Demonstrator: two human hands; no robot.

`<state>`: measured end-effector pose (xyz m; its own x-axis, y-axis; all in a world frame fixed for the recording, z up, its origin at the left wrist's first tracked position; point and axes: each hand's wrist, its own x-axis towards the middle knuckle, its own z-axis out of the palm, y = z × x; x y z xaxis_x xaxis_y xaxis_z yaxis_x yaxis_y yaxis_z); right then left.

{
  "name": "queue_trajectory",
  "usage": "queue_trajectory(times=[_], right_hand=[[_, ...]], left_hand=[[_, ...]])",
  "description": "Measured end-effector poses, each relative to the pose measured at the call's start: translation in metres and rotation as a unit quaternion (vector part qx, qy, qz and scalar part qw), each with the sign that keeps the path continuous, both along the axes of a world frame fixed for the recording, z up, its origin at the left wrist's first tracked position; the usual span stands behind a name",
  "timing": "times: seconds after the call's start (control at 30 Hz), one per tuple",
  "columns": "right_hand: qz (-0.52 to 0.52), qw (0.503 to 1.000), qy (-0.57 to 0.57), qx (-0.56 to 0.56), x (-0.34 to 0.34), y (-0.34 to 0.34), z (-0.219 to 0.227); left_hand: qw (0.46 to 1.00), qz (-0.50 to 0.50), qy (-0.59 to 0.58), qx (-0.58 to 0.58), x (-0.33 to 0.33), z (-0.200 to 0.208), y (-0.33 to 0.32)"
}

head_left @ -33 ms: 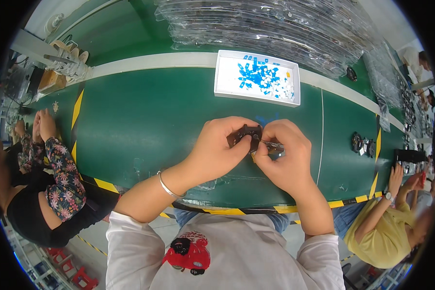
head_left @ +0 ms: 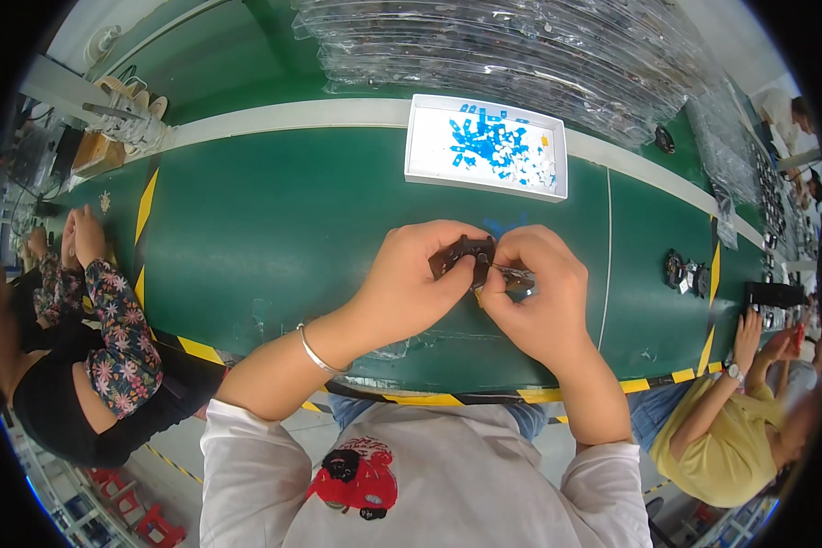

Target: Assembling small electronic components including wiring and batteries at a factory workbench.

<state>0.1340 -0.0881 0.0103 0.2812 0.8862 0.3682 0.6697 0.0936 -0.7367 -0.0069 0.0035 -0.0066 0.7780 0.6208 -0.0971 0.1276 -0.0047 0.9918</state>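
Observation:
Over the green bench, my left hand is closed around a black plastic part with an uneven, knobbed edge, thumb pressed on its near side. My right hand meets it from the right, fingers pinched on a slim shiny metal tool, possibly tweezers. The tool's tip lies at the part's right side; fingers hide just where it touches. Small blue pieces lie on the bench just beyond my hands. A bit of yellow shows beneath the part.
A white box of small blue and white pieces stands beyond my hands. Stacked clear plastic trays fill the back. Black assemblies sit to the right. Co-workers sit on both sides, a floral sleeve left and a yellow shirt right.

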Motion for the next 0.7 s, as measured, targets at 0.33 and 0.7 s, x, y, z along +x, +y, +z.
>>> queue_trajectory(times=[0.33, 0.7], right_hand=[[-0.014, 0.999, -0.026, 0.026, -0.0022, -0.0007, -0.0074], [0.003, 0.993, -0.102, 0.067, -0.0017, 0.0041, -0.0067]], left_hand=[[0.999, -0.008, 0.017, 0.030, 0.0000, 0.0016, -0.0008], [0.990, -0.026, -0.078, -0.116, -0.0023, -0.0007, 0.0055]])
